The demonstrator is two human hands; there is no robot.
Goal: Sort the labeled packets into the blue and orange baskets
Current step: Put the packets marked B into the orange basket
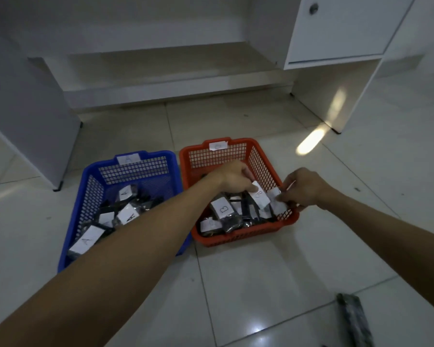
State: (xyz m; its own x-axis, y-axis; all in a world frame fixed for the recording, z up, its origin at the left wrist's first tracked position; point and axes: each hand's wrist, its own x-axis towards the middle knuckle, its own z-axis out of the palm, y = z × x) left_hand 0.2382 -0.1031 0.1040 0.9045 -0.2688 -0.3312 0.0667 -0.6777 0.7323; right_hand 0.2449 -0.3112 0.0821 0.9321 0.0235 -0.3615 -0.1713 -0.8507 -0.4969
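A blue basket [90,176] on the left holds several dark packets with white "A" labels [87,240]. Right of it stands an orange basket [186,159] with dark packets labelled "B" [222,208]. My left hand [232,177] reaches over the orange basket and pinches a packet with a white "B" label [259,195]. My right hand [306,187] is at the basket's right rim, fingers curled on a white-labelled packet [277,205]; its letter is not readable.
The baskets sit on a glossy white tiled floor. White cabinet furniture [336,33] stands behind them, with a white panel [28,116] at the left. A dark packet [353,319] lies on the floor at the bottom right.
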